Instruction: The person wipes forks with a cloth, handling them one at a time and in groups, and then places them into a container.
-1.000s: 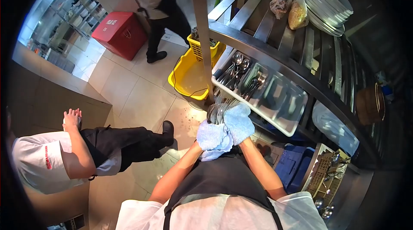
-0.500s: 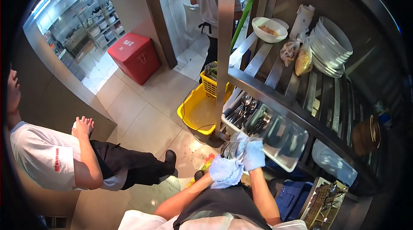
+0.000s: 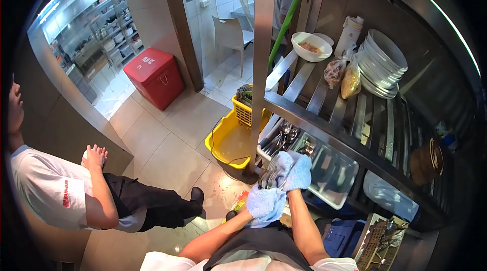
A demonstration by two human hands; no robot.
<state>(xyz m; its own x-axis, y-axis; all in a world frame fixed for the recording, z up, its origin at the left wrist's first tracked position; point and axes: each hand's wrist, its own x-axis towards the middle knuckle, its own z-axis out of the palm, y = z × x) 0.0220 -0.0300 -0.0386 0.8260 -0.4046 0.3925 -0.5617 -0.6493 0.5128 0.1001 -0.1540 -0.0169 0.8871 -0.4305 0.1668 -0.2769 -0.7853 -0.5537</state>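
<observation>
Light blue cloths cover both of my hands. My left hand (image 3: 266, 205) is wrapped in one cloth and presses at the lower end of a bunch of metal cutlery (image 3: 271, 173). Around the upper right side of that bunch is my right hand (image 3: 296, 170), under the other cloth. The cloths hide my fingers. Just beyond my hands, a white cutlery tray (image 3: 332, 201) on the rack holds spoons (image 3: 285, 131) and forks (image 3: 307, 147) in its left compartments.
A metal rack (image 3: 324, 115) with bowls (image 3: 383, 58) and food bags stands at the right. A person (image 3: 56, 185) stands at the left, hands clasped. A yellow mop bucket (image 3: 215, 136) and a red bin (image 3: 156, 78) are on the floor. Cutlery baskets (image 3: 375, 245) sit lower right.
My hands and the cutlery have shifted slightly left in view. The person beyond the doorway has moved right, behind the rack post, and a chair now shows there.
</observation>
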